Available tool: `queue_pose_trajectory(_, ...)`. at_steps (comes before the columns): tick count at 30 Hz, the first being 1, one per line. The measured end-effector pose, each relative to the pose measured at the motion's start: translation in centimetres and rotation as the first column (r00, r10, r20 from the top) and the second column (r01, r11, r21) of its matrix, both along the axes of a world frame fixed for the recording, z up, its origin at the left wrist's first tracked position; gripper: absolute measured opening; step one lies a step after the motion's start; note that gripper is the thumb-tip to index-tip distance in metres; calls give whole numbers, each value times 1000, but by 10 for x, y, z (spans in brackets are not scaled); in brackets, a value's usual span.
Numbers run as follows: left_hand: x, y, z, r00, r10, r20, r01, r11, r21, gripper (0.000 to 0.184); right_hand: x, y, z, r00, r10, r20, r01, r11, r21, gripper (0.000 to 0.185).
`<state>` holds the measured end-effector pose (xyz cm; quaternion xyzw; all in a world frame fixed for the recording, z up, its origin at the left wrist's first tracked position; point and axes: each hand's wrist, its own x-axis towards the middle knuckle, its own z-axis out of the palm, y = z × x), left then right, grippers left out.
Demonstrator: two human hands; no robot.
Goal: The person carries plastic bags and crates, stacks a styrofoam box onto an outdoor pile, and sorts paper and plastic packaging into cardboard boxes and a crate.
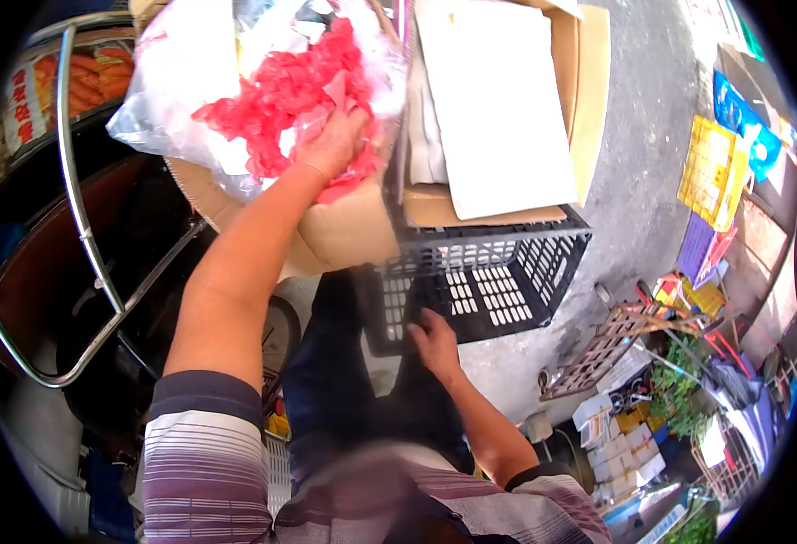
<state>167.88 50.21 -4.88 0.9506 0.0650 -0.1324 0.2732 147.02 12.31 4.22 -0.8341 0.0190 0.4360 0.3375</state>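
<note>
My left hand (333, 145) reaches into a pile of crumpled red plastic bags (281, 100), its fingers closed on the thin red plastic. The bags lie on top of a cardboard box (349, 227) lined with clear plastic (163, 118), among white scraps. My right hand (437, 346) is low, at the near side of a black slatted plastic crate (553, 272). Its fingers look apart with nothing in them; whether they touch the crate is hard to see.
An open cardboard box (589, 100) with a large white sheet (498, 109) rests over the crate's far side. A bent metal rail (77, 181) stands at left. Yellow crates (714, 172), a brown lattice frame (598, 354) and stacked white boxes (621, 453) are at right.
</note>
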Motion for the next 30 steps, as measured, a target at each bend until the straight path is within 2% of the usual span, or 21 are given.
queue_pose_trajectory(1, 6, -4, -4, 996, 14, -88, -12, 1000, 26, 34, 10, 31, 3, 998, 25, -60, -22, 998, 54, 54)
queue_pose_trajectory(2, 0, 0, -32, 1000, 12, -22, -12, 1000, -4, 35, 19, 61, 10, 992, 6, -126, 9, 993, 119, 60)
queue_pose_trajectory(3, 0, 2, -29, 986, -86, 144, 67, 989, 128, 36, 19, 86, 15, 982, -11, -187, 47, 981, 188, 66)
queue_pose_trajectory(5, 5, -7, 2, 989, -59, 132, 48, 995, 88, 34, -11, 121, -1, 995, -51, 80, 38, 988, 149, 61)
queue_pose_trajectory(8, 17, -8, 20, 989, -15, -145, 23, 998, 52, 42, -16, 125, -13, 971, -30, 237, 22, 999, 38, 48)
queue_pose_trajectory(9, 19, -8, 24, 973, -21, -229, 33, 998, 49, 44, -19, 120, -13, 979, -37, 199, 32, 999, 31, 45)
queue_pose_trajectory(11, 22, -8, 37, 961, -71, -268, 90, 994, 60, 43, -21, 117, -8, 990, -57, 127, 54, 998, 25, 38)
queue_pose_trajectory(14, 28, -13, 72, 885, 53, -463, -32, 998, 52, 49, -28, 77, 29, 980, -173, 97, 171, 985, 23, 35)
queue_pose_trajectory(16, 6, 5, 51, 971, -37, -236, 41, 999, 12, 53, -27, 30, 55, 972, -223, 80, 225, 974, -18, 27)
queue_pose_trajectory(17, -1, 6, 51, 990, -75, -120, 76, 997, 4, 55, -28, -1, 62, 954, -264, 140, 266, 964, 8, 23)
queue_pose_trajectory(18, -2, -3, 69, 991, -89, -102, 98, 992, 80, 56, -26, -31, 66, 932, -304, 195, 303, 952, 39, 20)
queue_pose_trajectory(19, -4, -13, 92, 997, -45, -66, 50, 996, 73, 53, -15, -62, 75, 917, -333, 221, 337, 941, 19, 20)
queue_pose_trajectory(20, -12, -19, 106, 999, 32, -29, -30, 998, 54, 52, -6, -95, 84, 894, -420, 155, 411, 907, 90, 19)
queue_pose_trajectory(22, -28, -37, 136, 984, 171, 50, -174, 983, 61, 50, 28, -152, 95, 725, -685, -72, 685, 707, 175, 18)
queue_pose_trajectory(23, -41, -52, 156, 969, 229, 88, -237, 968, 89, 50, 46, -190, 92, 704, -696, -144, 710, 698, 92, 21)
queue_pose_trajectory(24, -53, -64, 176, 949, 287, 134, -303, 946, 116, 50, 68, -217, 96, 681, -723, -114, 732, 671, 119, 21)
queue_pose_trajectory(25, -72, -72, 184, 941, 247, 231, -306, 913, 271, 52, 84, -254, 87, 688, -713, -135, 726, 668, 164, 21)
queue_pose_trajectory(26, -90, -93, 202, 922, 300, 244, -366, 881, 299, 54, 104, -282, 95, 679, -720, -145, 732, 649, 205, 19)
queue_pose_trajectory(27, -108, -111, 218, 898, 350, 267, -426, 846, 322, 57, 112, -313, 84, 623, -745, -237, 780, 571, 255, 15)
queue_pose_trajectory(29, -162, -107, 203, 893, 331, 306, -427, 837, 343, 67, 135, -355, 109, 599, -748, -286, 800, 553, 232, 14)
queue_pose_trajectory(30, -154, -113, 218, 879, 336, 338, -449, 822, 351, 67, 139, -377, 111, 623, -725, -293, 780, 547, 303, 24)
